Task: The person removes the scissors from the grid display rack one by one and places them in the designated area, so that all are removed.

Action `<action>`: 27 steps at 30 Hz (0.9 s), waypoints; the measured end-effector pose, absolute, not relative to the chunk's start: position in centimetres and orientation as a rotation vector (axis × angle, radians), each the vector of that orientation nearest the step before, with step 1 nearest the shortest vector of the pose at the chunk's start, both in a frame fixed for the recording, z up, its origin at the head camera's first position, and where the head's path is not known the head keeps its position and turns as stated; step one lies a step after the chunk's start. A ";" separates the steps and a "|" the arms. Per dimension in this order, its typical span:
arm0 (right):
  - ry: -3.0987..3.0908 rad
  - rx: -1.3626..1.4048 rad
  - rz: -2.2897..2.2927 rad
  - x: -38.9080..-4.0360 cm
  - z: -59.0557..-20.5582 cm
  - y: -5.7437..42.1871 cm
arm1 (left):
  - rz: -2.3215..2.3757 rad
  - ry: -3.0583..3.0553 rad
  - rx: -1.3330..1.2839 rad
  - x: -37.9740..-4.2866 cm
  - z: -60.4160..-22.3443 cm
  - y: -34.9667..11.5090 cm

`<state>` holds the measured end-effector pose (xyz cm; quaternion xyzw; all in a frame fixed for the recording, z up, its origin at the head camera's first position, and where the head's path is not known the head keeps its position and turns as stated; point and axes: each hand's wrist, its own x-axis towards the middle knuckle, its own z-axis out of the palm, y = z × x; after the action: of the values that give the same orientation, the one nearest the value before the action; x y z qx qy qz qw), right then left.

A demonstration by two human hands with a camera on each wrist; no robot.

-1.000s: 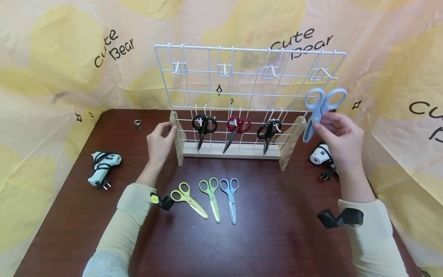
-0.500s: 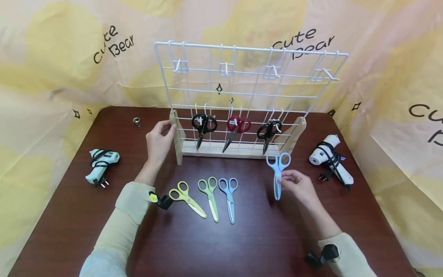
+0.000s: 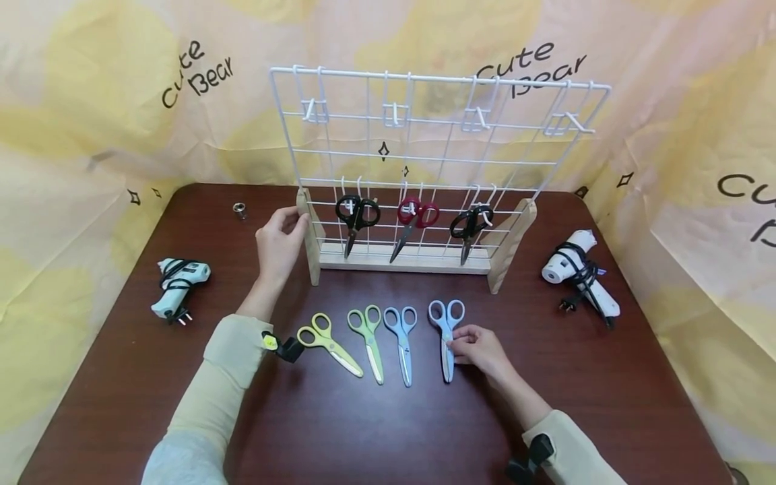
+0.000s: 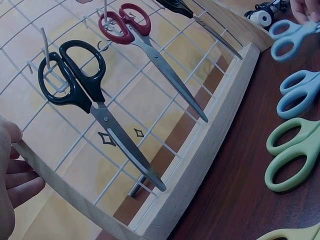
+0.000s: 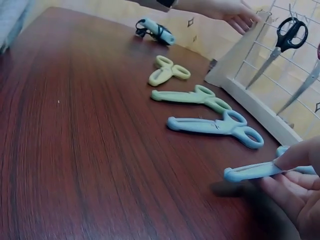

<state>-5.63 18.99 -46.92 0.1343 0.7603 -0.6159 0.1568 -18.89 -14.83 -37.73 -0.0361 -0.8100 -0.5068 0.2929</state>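
My right hand (image 3: 459, 345) (image 5: 291, 172) pinches a pale blue pair of scissors (image 3: 446, 335) (image 5: 252, 171) at its pivot, low over the table, at the right end of a row. That row holds a yellow pair (image 3: 329, 348), a green pair (image 3: 368, 337) and a blue pair (image 3: 403, 340). My left hand (image 3: 294, 228) (image 4: 12, 172) grips the left wooden post (image 3: 310, 242) of a white wire rack (image 3: 436, 162). Two black pairs (image 3: 358, 219) (image 3: 469, 227) and a red pair (image 3: 415, 219) hang on the rack's lower hooks.
A white glue gun (image 3: 176, 286) with a wound cord lies at the table's left edge, and a second one (image 3: 578, 269) lies at the right. A small metal ring (image 3: 240, 211) sits at the back left. Patterned yellow cloth surrounds the table.
My right hand brought the pale blue scissors down from the rack's upper right hook and leftward, into line beside the blue pair. My left hand stayed on the post.
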 end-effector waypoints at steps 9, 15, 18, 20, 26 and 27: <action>2.320 0.403 -1.663 -6.0 -49.4 18.8 | -1.357 -2.155 -0.095 -18.9 -37.8 -14.8; 2.518 0.348 -1.450 -5.9 -46.7 17.7 | -1.347 -2.150 -0.090 -19.0 -37.9 -14.9; 2.618 0.293 -1.292 -5.9 -45.6 17.5 | -1.354 -2.150 -0.085 -19.0 -37.9 -14.8; 2.628 0.278 -1.253 -5.8 -45.5 17.6 | -1.359 -2.154 -0.083 -19.0 -37.9 -14.8; 2.598 0.256 -1.296 -5.5 -45.6 17.8 | -1.348 -2.168 -0.086 -19.2 -38.1 -15.0; 2.600 0.242 -1.291 -5.5 -45.5 17.8 | -1.347 -2.167 -0.086 -19.2 -38.1 -15.0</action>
<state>-5.50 17.79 -45.52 0.0824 0.8867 -0.4404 0.1139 -19.20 -15.03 -38.11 -0.0323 -0.8123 -0.5049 0.2901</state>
